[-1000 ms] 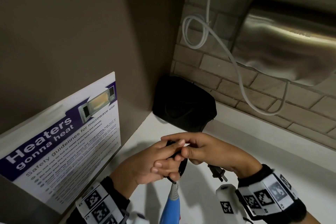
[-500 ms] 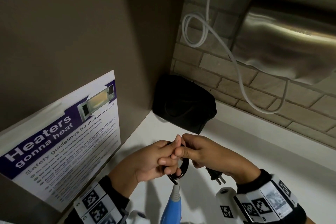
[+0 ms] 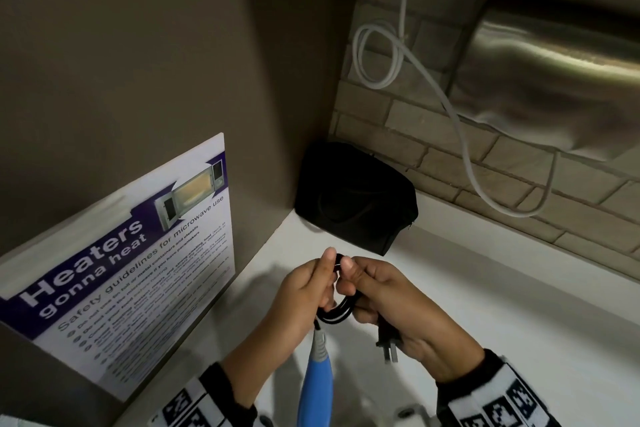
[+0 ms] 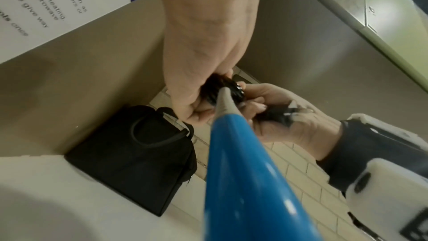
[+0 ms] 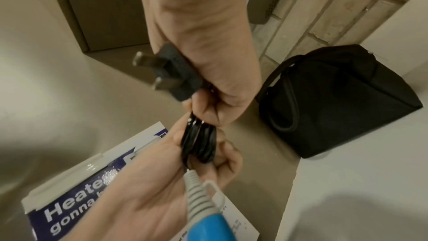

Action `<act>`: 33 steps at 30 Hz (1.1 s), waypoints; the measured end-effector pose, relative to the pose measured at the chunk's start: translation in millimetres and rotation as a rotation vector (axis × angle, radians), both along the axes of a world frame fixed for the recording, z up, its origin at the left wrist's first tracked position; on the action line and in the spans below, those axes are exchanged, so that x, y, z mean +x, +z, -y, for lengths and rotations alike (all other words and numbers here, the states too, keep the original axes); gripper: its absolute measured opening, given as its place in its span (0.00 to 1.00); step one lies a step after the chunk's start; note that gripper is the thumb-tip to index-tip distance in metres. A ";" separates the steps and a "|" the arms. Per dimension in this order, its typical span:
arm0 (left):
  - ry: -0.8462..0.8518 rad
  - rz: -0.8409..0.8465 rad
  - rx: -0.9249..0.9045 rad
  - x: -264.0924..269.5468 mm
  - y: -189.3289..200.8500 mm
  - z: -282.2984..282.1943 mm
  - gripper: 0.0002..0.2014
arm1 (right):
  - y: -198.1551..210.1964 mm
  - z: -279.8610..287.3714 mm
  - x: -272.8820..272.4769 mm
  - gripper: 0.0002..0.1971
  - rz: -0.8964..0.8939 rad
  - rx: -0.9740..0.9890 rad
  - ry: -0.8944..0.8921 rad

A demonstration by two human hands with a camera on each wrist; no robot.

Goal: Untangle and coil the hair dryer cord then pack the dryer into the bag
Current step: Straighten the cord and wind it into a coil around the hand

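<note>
Both hands meet over the white counter (image 3: pixel 485 305) around a small coil of black cord (image 3: pixel 337 312) (image 5: pixel 199 144) (image 4: pixel 228 89). My left hand (image 3: pixel 304 288) (image 5: pixel 162 180) grips the coil's loops. My right hand (image 3: pixel 377 291) (image 4: pixel 273 109) pinches the coil's top and holds the cord end, so the black two-pin plug (image 3: pixel 388 345) (image 5: pixel 171 74) sticks out below its palm. The blue hair dryer handle (image 3: pixel 317 388) (image 4: pixel 243 180) with its grey ribbed strain relief (image 5: pixel 197 186) hangs down from the coil. The black bag (image 3: pixel 356 198) (image 4: pixel 132 155) (image 5: pixel 336 102) stands in the corner behind the hands.
A microwave safety poster (image 3: pixel 121 270) leans on the brown wall at left. On the brick wall at right hang a steel hand dryer (image 3: pixel 554 90) and its looped white cable (image 3: pixel 377 59). A white sink basin (image 4: pixel 34 223) lies near the bottom.
The hands rose slightly and turned the coil; my right thumb and fingers shifted to the coil's top, and the plug swung down below my right palm.
</note>
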State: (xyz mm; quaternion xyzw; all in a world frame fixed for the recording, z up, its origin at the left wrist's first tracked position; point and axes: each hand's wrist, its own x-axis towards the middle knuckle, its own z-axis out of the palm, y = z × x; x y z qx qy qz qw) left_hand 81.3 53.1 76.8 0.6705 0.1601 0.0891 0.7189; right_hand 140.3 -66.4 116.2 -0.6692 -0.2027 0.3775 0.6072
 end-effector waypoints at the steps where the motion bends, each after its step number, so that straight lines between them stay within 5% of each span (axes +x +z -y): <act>1: -0.006 0.016 0.021 -3.2 -3.0 1.5 0.24 | -0.9 -0.5 -0.7 0.15 -0.030 0.025 -0.034; 6: -0.021 0.038 0.080 -17.0 -14.3 12.9 0.11 | -9.0 -0.6 -4.2 0.19 -0.201 0.117 -0.215; 10: -0.043 -0.017 0.158 -18.0 -17.8 10.2 0.14 | -7.5 7.0 -0.3 0.17 -0.167 0.035 -0.099; 14: -0.075 -0.085 0.391 -17.8 -23.9 9.6 0.16 | -0.7 13.2 5.4 0.05 0.199 -0.331 0.011; 18: -0.089 -0.093 0.431 -14.0 -25.2 12.3 0.18 | -7.0 8.8 -4.2 0.10 0.801 -0.595 0.075; 21: -0.087 -0.061 0.462 -12.9 -29.6 12.3 0.14 | -12.1 7.6 -9.6 0.08 0.892 -0.707 0.107; 23: -0.102 -0.042 0.505 -13.4 -32.8 11.5 0.10 | -9.5 8.5 -7.5 0.05 0.864 -0.710 0.113; 25: -0.108 -0.034 0.530 -13.7 -35.9 9.0 0.06 | -5.9 10.0 -3.7 0.12 0.753 -0.647 0.128; 29: -0.101 -0.037 0.554 -15.1 -39.3 2.5 0.05 | -5.7 12.4 0.8 0.21 0.159 -0.341 0.033; 33: -0.099 0.018 0.561 -18.4 -33.8 4.8 0.04 | -8.1 11.2 2.2 0.19 -0.103 -0.167 -0.073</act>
